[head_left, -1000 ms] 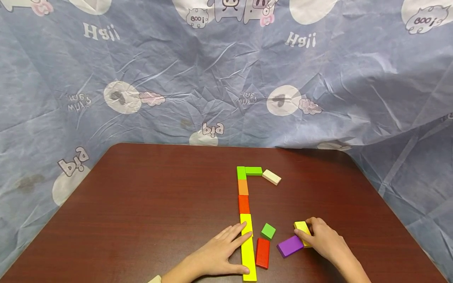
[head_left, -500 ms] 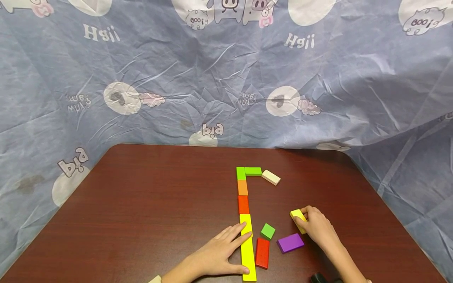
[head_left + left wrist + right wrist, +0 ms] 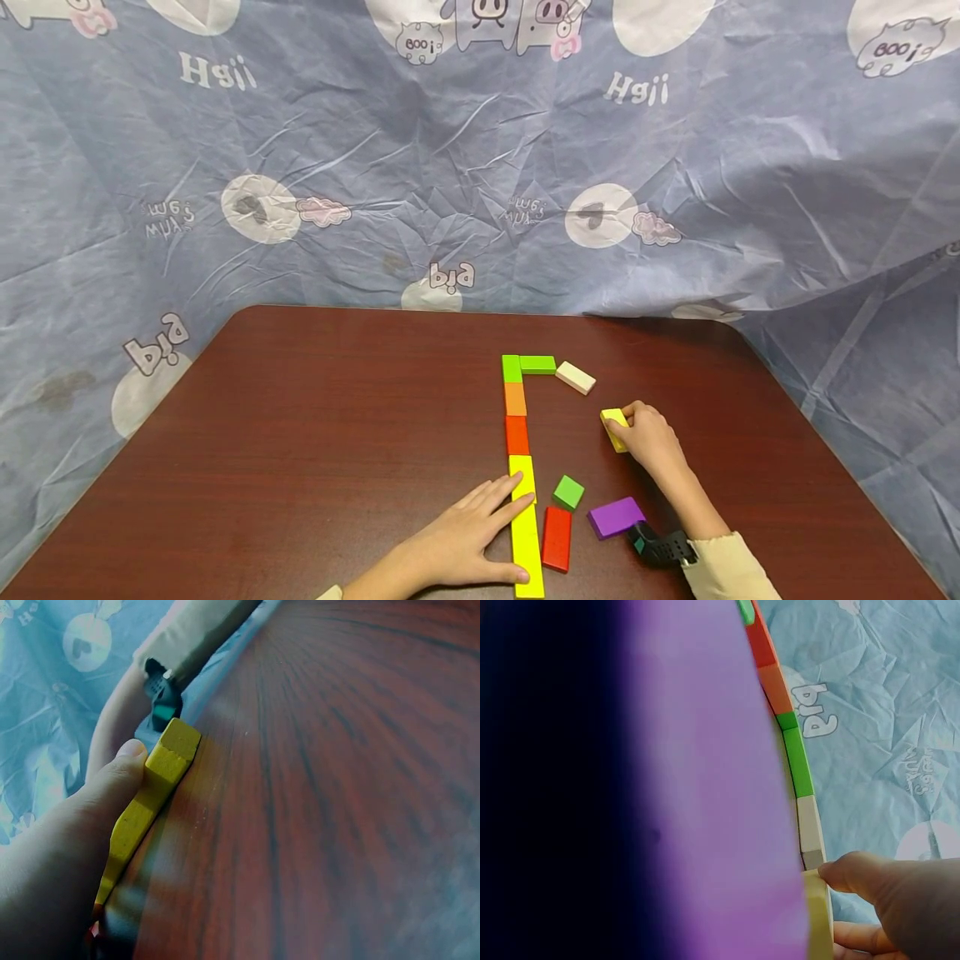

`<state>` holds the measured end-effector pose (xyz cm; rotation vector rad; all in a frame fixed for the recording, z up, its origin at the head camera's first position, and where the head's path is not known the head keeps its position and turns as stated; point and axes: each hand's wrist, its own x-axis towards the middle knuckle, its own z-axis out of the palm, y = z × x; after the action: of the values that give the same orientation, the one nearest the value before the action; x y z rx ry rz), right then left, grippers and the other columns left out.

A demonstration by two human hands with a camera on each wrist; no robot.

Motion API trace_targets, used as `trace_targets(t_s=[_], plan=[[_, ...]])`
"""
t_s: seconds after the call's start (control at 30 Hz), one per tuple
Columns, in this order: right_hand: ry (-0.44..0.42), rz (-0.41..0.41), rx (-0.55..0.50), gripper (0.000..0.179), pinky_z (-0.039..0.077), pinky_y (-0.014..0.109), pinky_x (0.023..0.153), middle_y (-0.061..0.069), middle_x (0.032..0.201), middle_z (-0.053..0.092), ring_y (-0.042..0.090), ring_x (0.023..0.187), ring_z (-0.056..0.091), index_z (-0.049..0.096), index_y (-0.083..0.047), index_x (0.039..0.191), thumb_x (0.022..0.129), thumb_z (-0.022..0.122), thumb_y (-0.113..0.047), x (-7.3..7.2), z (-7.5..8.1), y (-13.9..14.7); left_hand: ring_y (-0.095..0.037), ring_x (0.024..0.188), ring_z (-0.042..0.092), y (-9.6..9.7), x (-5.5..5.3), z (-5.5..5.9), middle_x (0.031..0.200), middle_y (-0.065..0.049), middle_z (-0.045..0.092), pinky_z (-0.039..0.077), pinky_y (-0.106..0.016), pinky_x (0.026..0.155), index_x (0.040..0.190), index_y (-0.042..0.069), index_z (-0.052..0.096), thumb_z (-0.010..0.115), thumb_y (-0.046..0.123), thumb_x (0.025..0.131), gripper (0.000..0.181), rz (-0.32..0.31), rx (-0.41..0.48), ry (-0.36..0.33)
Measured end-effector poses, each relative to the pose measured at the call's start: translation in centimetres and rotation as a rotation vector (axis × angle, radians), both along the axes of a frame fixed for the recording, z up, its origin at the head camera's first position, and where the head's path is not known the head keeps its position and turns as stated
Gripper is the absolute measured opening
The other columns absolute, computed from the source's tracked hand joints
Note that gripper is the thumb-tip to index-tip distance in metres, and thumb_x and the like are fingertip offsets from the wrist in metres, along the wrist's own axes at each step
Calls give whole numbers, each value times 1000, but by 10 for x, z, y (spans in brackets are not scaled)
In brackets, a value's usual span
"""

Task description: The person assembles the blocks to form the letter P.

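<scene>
In the head view, my right hand [image 3: 652,437] pinches a yellow block [image 3: 615,431] between thumb and fingers, to the right of a row of blocks. Its thumb on this block also shows in the right wrist view. My left hand [image 3: 468,533] rests with spread fingers on the near end of the row, touching a yellow block [image 3: 521,463] and the longer yellow stretch [image 3: 526,533] in front of it. The left thumb [image 3: 127,765] lies against the yellow wood in the left wrist view. Farther along the row are a red block [image 3: 517,435] and an orange block [image 3: 514,399].
Two green blocks, one upright in the row and one turned right [image 3: 537,365], form the far corner, with a cream block [image 3: 576,377] angled at its end. A small green block [image 3: 568,493], a red block [image 3: 557,540] and a purple block [image 3: 615,517] lie between my hands.
My right hand has carried the yellow block away from beside the purple block, forward and slightly left toward the cream block. The left hand stays where it was.
</scene>
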<state>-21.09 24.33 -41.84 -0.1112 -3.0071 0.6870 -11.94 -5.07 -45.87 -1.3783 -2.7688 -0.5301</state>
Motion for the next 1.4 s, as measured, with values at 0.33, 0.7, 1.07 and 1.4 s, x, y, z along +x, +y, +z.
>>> trace_targets(t_s=[0.33,0.7,1.07,1.4], plan=[[16,-21,-21,42,41,33,56,19,88,58,28,74,53,58,7,100,83,58,-30,-22,-2,-7,-18,139,22,1,0,-1,154,-3,11,27,-37,111,146,23,18,35,69,84,80,-6,2,-2],[17,4,-21,42,44,37,61,19,90,58,29,77,53,58,7,102,83,59,-31,-32,-4,-4,-17,139,22,1,-1,-1,154,-3,10,27,-37,111,146,23,17,36,69,83,80,-7,-3,2],[-25,43,-36,51,45,39,64,21,95,60,28,81,55,53,7,114,87,55,-35,-28,1,2,-16,140,21,2,-2,-2,154,-3,11,27,-37,111,147,24,15,35,69,83,80,-8,-6,-30],[-2,143,-4,51,47,47,73,19,106,57,29,93,57,52,4,119,86,57,-35,20,18,4,-16,140,21,0,-2,-2,154,-2,10,27,-36,111,147,25,15,36,69,83,80,-1,2,-18]])
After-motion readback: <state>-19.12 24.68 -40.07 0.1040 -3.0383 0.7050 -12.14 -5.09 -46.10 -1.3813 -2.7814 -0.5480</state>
